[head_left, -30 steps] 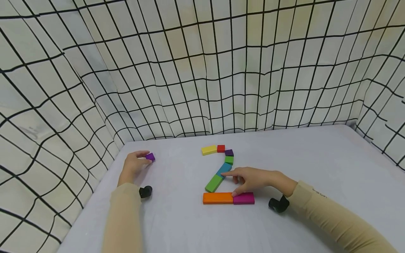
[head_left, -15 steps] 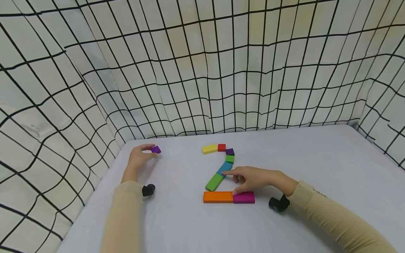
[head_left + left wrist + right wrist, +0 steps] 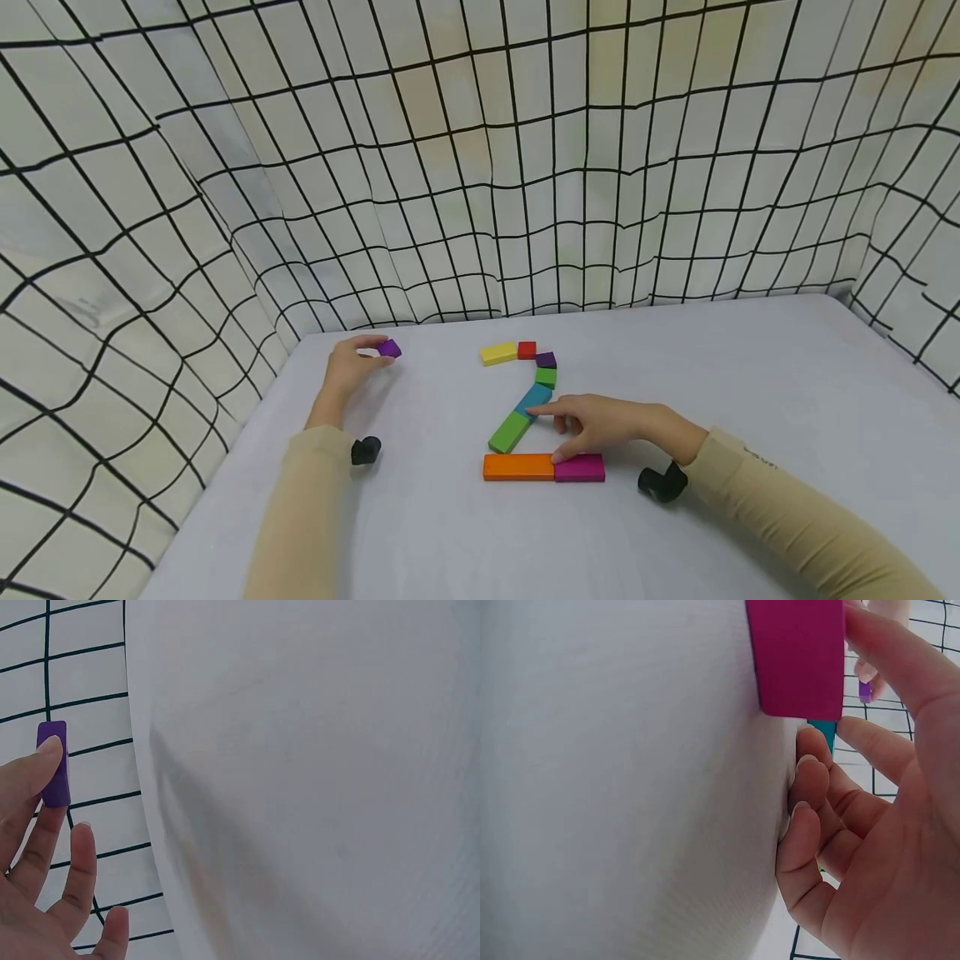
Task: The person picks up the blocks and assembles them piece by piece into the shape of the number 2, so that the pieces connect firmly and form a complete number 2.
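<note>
Between thumb and fingers my left hand [image 3: 347,373] pinches a purple block [image 3: 389,348], held above the table's far left part. In the left wrist view the thumb lies across this block [image 3: 54,776], while the other fingers spread below. My right hand [image 3: 600,422] rests by a row of coloured blocks. Its index fingertip touches the blue block [image 3: 536,397], and its thumb rests on the magenta block [image 3: 581,470]. An orange block [image 3: 517,467] abuts the magenta one end to end. Up close, the right wrist view shows the magenta block [image 3: 799,660] beside loosely bent fingers.
From the long green block [image 3: 510,432], the row curves past blue to a small green [image 3: 546,378], a dark purple [image 3: 546,360], a red [image 3: 527,350] and a yellow block [image 3: 498,354]. Black-gridded white cloth [image 3: 450,208] walls the white table [image 3: 735,367] at back and sides.
My left hand has carried the purple block to the right and farther back across the table. The right hand keeps its place, and the row of blocks looks the same.
</note>
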`<action>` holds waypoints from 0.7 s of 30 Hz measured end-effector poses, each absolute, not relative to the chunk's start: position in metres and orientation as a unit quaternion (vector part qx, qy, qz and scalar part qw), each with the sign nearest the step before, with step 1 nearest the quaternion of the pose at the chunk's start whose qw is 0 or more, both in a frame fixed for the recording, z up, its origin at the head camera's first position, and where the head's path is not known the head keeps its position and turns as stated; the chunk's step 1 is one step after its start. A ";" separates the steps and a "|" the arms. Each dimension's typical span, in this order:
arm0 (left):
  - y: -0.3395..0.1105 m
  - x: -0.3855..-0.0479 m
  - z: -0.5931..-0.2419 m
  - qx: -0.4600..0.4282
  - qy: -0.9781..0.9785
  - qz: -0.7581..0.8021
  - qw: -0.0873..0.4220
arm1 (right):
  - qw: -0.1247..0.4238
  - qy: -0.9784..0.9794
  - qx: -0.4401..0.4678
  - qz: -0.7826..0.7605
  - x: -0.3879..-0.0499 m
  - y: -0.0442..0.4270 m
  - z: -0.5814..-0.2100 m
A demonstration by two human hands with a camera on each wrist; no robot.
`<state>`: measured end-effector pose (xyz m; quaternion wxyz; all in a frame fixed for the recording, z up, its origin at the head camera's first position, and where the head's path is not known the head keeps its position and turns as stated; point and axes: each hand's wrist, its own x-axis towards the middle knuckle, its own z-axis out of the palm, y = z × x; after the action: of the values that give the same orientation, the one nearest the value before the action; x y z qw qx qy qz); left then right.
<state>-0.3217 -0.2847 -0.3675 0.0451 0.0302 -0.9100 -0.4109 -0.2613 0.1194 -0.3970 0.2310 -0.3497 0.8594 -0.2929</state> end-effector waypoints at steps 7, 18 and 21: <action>-0.274 -0.323 -0.367 0.028 -0.909 -0.414 0.047 | 0.228 0.863 -0.347 -0.289 -0.261 0.119 -0.399; -0.264 -0.328 -0.367 0.023 -0.898 -0.431 0.082 | 0.232 0.861 -0.350 -0.289 -0.261 0.119 -0.397; -0.259 -0.329 -0.369 0.022 -0.898 -0.431 0.086 | 0.230 0.863 -0.347 -0.286 -0.261 0.119 -0.398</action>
<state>-0.3286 -0.2592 -0.3690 0.0855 0.0217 -0.8978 -0.4314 -0.2609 0.1190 -0.3976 0.2304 -0.3471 0.8629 -0.2859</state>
